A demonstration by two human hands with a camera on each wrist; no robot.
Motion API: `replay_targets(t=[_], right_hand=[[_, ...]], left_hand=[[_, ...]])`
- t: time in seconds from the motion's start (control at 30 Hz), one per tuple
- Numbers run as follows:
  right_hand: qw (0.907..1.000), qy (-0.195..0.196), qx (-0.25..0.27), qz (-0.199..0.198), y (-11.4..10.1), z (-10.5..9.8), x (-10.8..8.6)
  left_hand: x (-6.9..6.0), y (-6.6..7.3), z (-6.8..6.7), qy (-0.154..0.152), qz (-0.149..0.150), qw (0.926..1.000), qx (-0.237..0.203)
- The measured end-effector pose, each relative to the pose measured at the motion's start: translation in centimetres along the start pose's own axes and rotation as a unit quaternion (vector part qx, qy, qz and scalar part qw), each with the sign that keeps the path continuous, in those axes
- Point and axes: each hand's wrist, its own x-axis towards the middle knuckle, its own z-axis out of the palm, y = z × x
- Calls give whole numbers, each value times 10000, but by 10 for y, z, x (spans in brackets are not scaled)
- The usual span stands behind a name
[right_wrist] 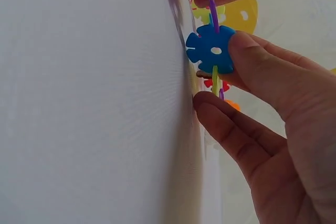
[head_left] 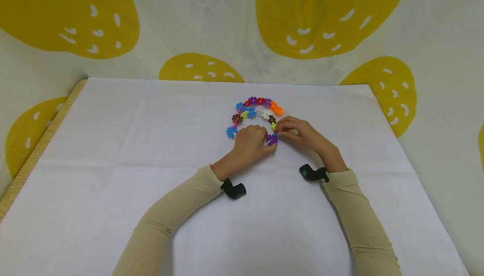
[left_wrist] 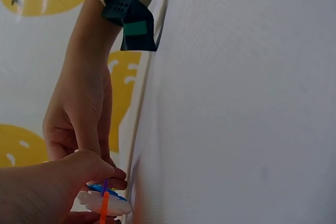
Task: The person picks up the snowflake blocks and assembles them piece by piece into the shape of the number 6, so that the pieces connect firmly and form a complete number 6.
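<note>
A chain of colourful plastic snowflake discs (head_left: 261,101) curves in two arcs on the white tabletop. My left hand (head_left: 250,143) pinches a purple snowflake disc (head_left: 271,140) at the chain's near right end. Beside it, my right hand (head_left: 302,133) holds a blue snowflake disc (right_wrist: 210,51) between thumb and fingers. In the right wrist view, the purple disc (right_wrist: 213,14) slots into the top of the blue one, and a yellow-green disc (right_wrist: 215,80) joins it below. White and orange discs (left_wrist: 104,205) show under the left thumb in the left wrist view.
A white cloth covers the table (head_left: 113,141), with a wooden edge (head_left: 41,135) showing at left. Behind it hangs a curtain (head_left: 227,24) with yellow fruit shapes. Black wrist cameras (head_left: 234,190) hang below both cuffs, close to the tabletop.
</note>
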Motion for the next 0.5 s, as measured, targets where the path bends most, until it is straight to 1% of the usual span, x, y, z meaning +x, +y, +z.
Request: replay_targets(t=[0.17,0.37,0.5], right_hand=[[9999,92,37,-116,0,1,1],[9998,-58,-189,-88,-7,0,3],[9994,-132,-298,-86,-10,0,5]], left_hand=[[0,2,0,68,121,9999,-90],[-1,3,1,161,174,9996,-174],[-1,3,1,151,155,9995,-248]])
